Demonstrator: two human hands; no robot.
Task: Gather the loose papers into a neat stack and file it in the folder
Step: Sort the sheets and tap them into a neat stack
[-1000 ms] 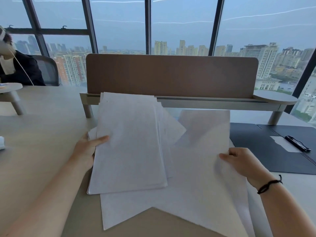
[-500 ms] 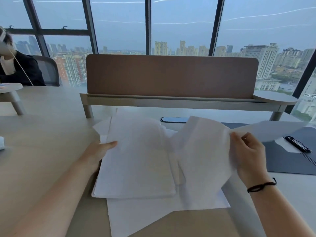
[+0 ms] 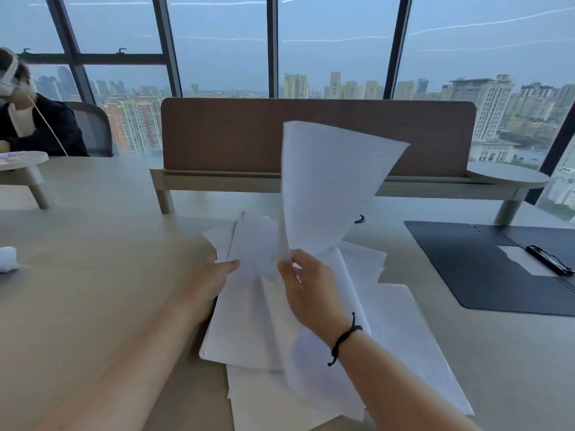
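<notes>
**Gathering step: one sheet up, stack not squared**

Right hand (image 3: 306,286), centre of frame, pinches a sheet (image 3: 329,185) by its lower edge between thumb and fingers. Sheet stands nearly upright, curled, its top reaching in front of the brown divider (image 3: 224,138). Left hand (image 3: 214,275), just left of it, lies against the left edge of the pile (image 3: 249,321), thumb on top of the paper; its fingers are hidden under or behind the sheets, so I can't tell if they are curled round the pile or just bracing it.

Papers: fanned out lower centre on the desk (image 3: 93,259), corners sticking out at several angles, more sheets spread lower right. Not a neat stack yet.

Folder (image 3: 466,269): dark, lying open at the right edge of frame, well apart from the pile, with a clip (image 3: 549,259) on it.

Step, as I read it: still collecting, adding the raised sheet to the left-hand pile. Next move likely needs it laid flat on top, then the stray lower-right sheets pulled in and the edges tapped square before anything goes to the folder.

Pose: both forearms come in from the bottom edge, converging at centre; right wrist cocked up, black band (image 3: 343,340) on it.
</notes>
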